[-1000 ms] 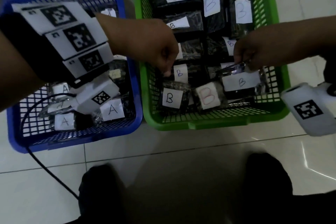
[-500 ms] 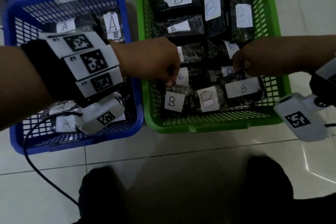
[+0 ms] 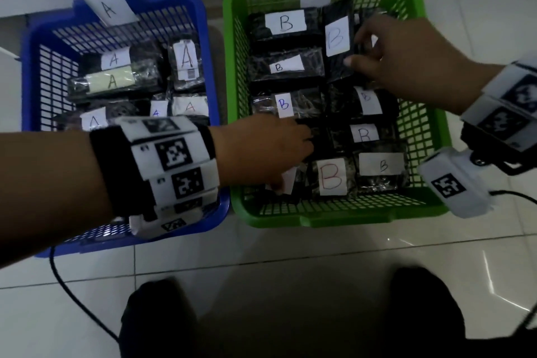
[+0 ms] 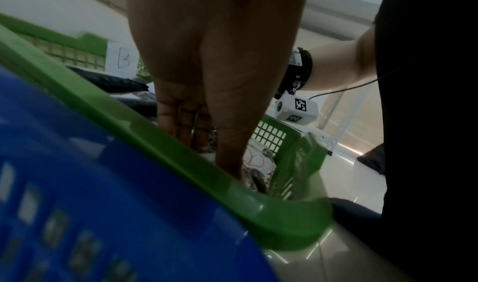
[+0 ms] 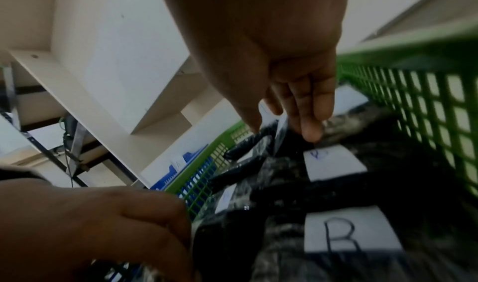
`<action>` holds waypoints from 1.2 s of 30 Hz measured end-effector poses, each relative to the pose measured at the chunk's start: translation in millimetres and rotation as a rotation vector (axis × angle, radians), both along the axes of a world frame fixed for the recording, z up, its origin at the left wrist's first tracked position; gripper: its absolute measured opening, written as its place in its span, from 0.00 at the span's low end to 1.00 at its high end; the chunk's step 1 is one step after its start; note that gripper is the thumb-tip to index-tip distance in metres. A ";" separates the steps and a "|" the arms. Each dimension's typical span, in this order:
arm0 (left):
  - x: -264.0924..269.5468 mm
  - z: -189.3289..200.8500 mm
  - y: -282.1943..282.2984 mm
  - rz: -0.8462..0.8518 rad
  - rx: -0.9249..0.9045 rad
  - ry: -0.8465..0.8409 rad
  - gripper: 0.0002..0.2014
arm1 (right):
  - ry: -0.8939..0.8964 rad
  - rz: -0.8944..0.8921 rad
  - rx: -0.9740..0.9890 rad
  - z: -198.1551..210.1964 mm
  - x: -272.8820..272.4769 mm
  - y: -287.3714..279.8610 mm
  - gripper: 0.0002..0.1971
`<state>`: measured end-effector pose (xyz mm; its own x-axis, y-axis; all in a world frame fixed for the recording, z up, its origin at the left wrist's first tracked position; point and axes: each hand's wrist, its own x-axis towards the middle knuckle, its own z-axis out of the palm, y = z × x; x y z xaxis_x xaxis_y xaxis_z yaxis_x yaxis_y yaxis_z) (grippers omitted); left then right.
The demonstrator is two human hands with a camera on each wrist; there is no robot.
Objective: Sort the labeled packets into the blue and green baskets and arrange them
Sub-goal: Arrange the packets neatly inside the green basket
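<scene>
A blue basket (image 3: 210,73) on the left holds several dark packets labeled A. Beside it, a green basket (image 3: 319,218) is filled with rows of dark packets labeled B. My left hand (image 3: 292,164) reaches over the green basket's left wall and grips the front-left B packet (image 3: 287,183), thumb on its white label; the left wrist view shows this hand (image 4: 207,149) pointing down into the basket. My right hand (image 3: 356,49) is at the back right. It pinches the edge of an upright B packet (image 3: 337,35) between thumb and fingers, as the right wrist view (image 5: 282,131) shows.
Both baskets sit side by side on a pale tiled floor against a white wall. A black cable (image 3: 72,299) trails over the tiles from my left wrist. My two dark feet (image 3: 157,314) stand just in front of the baskets.
My right hand left the front-right B packet and moved to the back of the green basket, taking hold of the upright packet. My left hand shifted toward the front-left packet.
</scene>
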<state>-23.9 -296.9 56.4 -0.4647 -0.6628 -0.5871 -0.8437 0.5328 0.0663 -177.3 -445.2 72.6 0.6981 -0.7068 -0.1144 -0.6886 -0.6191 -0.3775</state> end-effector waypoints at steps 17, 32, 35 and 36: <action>3.6 -6.5 14.6 0.311 -0.084 0.288 0.21 | -0.165 -0.282 0.208 -46.1 2.7 -15.2 0.21; 1.3 -0.8 2.4 0.262 -0.043 0.214 0.19 | -0.177 -0.221 0.248 -44.4 -3.1 -20.6 0.20; -14.9 0.2 7.2 0.114 -0.128 0.063 0.17 | -0.075 -0.111 0.150 -40.9 -6.2 -18.3 0.21; -18.8 2.7 7.6 0.109 -0.134 0.048 0.16 | -0.043 -0.068 0.123 -40.9 -6.8 -17.1 0.22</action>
<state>-42.7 -289.3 59.2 -0.4111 -0.7816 -0.4691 -0.8946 0.4447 0.0431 -184.0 -462.4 31.8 0.6550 -0.7353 -0.1741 -0.7091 -0.5185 -0.4778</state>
